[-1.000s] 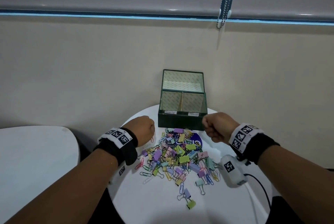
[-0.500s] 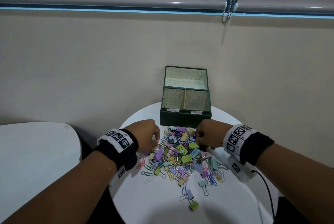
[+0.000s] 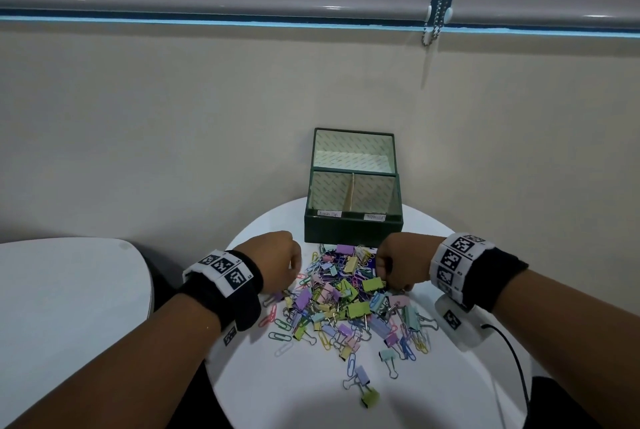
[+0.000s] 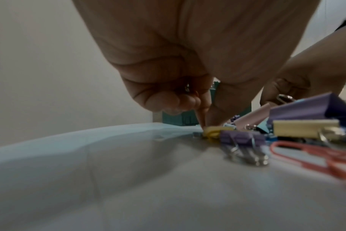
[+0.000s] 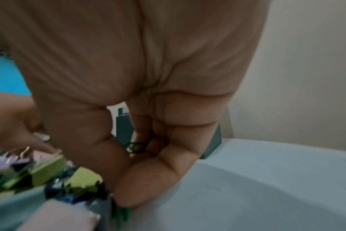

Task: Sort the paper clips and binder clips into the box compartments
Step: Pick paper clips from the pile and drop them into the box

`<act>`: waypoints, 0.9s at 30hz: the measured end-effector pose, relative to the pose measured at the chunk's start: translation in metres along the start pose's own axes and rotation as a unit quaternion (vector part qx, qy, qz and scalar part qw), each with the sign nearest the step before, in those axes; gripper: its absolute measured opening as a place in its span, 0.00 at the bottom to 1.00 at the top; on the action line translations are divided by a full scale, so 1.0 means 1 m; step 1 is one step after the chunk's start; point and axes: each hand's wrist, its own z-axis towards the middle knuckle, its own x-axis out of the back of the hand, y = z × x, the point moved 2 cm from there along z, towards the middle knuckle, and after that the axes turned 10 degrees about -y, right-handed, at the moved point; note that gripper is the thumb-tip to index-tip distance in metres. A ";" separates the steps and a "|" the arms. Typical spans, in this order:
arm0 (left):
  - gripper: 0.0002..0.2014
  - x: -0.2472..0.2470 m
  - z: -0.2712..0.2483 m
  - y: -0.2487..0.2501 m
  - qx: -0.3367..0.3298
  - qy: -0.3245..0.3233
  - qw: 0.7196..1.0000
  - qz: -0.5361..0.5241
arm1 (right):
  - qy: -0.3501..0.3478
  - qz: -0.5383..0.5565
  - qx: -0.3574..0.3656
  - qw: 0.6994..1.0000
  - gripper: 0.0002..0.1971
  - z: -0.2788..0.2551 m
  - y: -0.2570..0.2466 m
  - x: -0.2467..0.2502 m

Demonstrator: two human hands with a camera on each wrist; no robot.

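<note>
I am holding my left hand [image 4: 188,65] down at the left edge of the pile of clips [image 3: 349,304], its grip drawn together, thumb and forefinger tips pinching a yellow paper clip [image 4: 212,132] that is lying on the table [image 3: 433,404]; the other fingers are curling into the palm. Just beside that clip a purple binder clip [image 4: 241,139] is resting with its wire handles toward the wrist camera, and a red paper clip [image 4: 306,154] is lying nearer still. I am pressing my right hand [image 3: 401,264] into the right edge of the same pile, fingers curled tightly; the right wrist view is showing a dark green paper clip [image 5: 137,146] caught inside the curled fingers, so that grip is clamped on it, while the lower fingertips are touching the heap near a light green binder clip [image 5: 83,178]. That view is blurred, and I cannot tell whether anything further is being held. The pile is sitting at the middle of the round white table, a few clips straying toward the near edge. The dark green box [image 3: 353,228] is standing just behind the pile, lid upright against the wall, a divider splitting it into left and right compartments, each bearing a small white label I cannot read. Both compartments are showing only their lining. A second white table [image 3: 69,290] is standing to the left.
</note>
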 end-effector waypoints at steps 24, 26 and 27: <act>0.05 0.000 0.001 -0.004 -0.037 0.029 0.999 -0.019 | 0.268 0.173 0.066 0.946 0.13 0.008 0.016 0.089; 0.05 0.003 0.001 -0.003 -0.053 0.036 0.998 -0.023 | 0.274 0.162 0.076 0.945 0.15 0.001 0.018 0.087; 0.05 0.006 0.001 -0.003 -0.056 0.033 0.998 -0.022 | 0.288 0.171 0.079 0.939 0.16 -0.002 0.020 0.085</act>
